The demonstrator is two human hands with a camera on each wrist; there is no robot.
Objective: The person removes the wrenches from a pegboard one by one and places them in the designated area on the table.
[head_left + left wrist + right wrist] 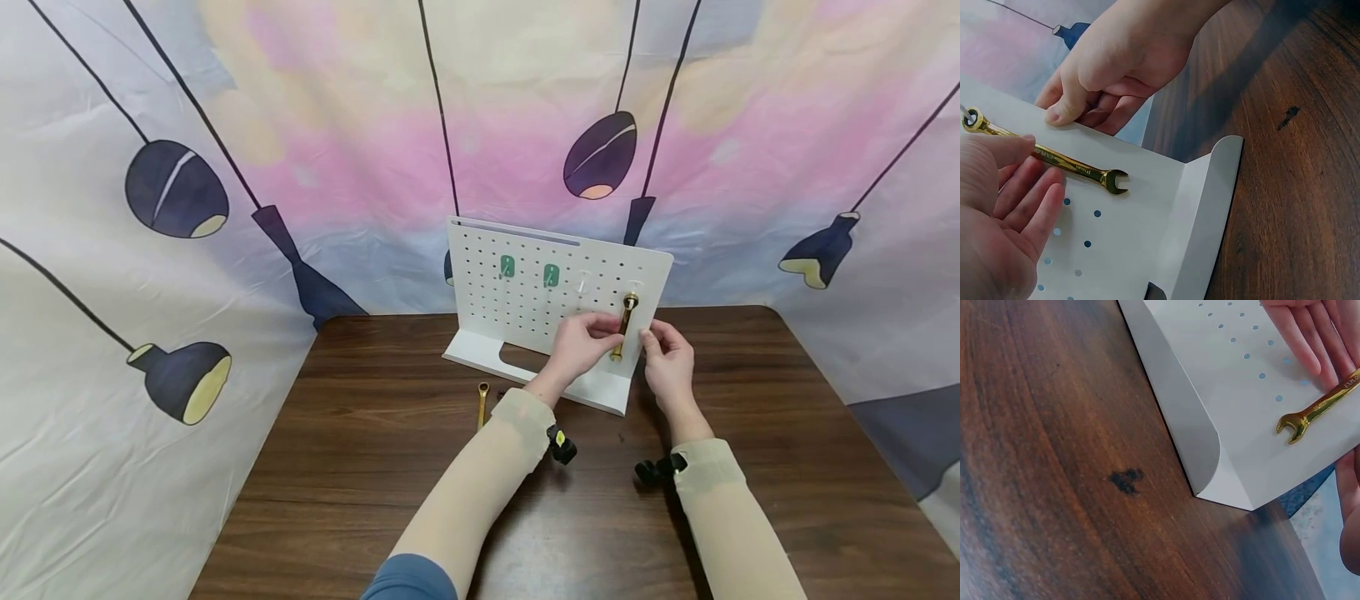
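A gold combination wrench (626,325) hangs upright against the white pegboard (487,300), its ring end over a clear hook near the board's right side. My left hand (581,343) pinches the wrench's shaft with thumb and fingertips. In the left wrist view, the wrench's open end (1113,181) stays uncovered. At the board's right edge my right hand (670,367) grips it, thumb on the front and fingers curled behind. Two green hooks (507,267) and another clear hook (582,282) are on the board, left of the wrench.
A second gold wrench (482,404) lies on the dark wooden table (360,467), partly hidden by my left forearm. A small dark item beside it is mostly covered. The board's base (480,352) sits on the table, before a printed cloth backdrop (360,150).
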